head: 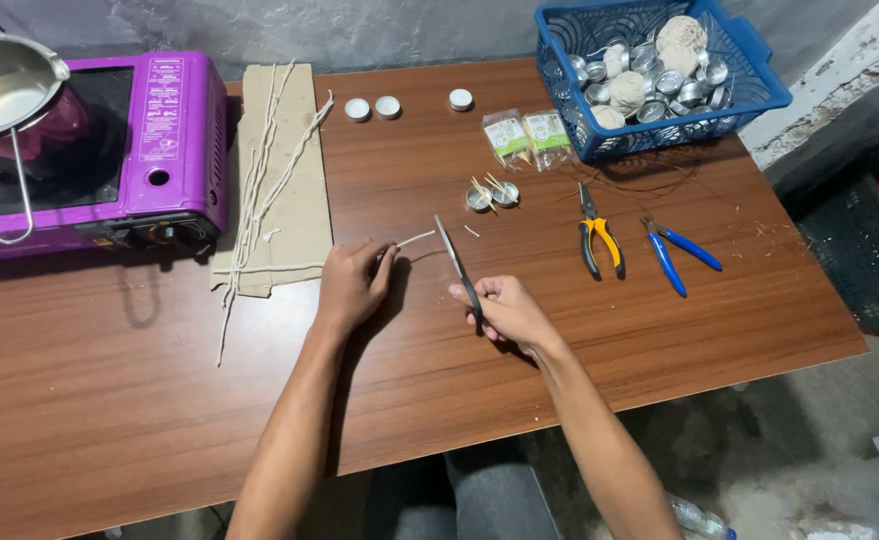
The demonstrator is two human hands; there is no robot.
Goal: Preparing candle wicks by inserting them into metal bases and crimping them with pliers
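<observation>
My left hand (351,283) rests on the brown table (109,400) and pinches a short white wick piece (414,239) that points right. My right hand (507,311) grips the handle of black scissors (455,262), whose blades point up and away, close to the wick's free end. A tiny cut piece of wick (471,231) lies just beyond the blades. Long white wick strands (264,170) lie over a strip of cardboard (289,210) left of my left hand.
A purple portable stove (154,140) with a steel pot (4,85) stands at far left. A blue basket (659,70) of metal cups and twine balls sits at back right. Two small packets (527,135), two wicked metal cups (491,194), three white tealights (387,106) and two pliers (599,238) lie ahead.
</observation>
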